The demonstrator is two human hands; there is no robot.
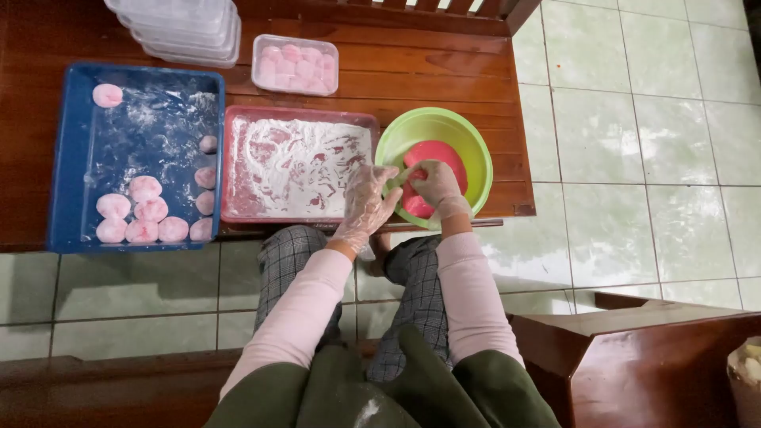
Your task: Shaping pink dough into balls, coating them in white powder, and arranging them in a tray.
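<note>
Both gloved hands work at the green bowl (434,127), the right hand (434,187) pinching the pink dough (436,158) inside it, the left hand (366,198) loosely curled at its rim, where sticky dough could tear unevenly or tip the bowl.

pretty cramped: round green plastic bowl (434,131) sits right against the floury red tray (299,166), blue tray (131,154) just beyond; bare wooden tabletop (428,71) behind stays passable

Container stack (178,28) (top cropped)
</note>
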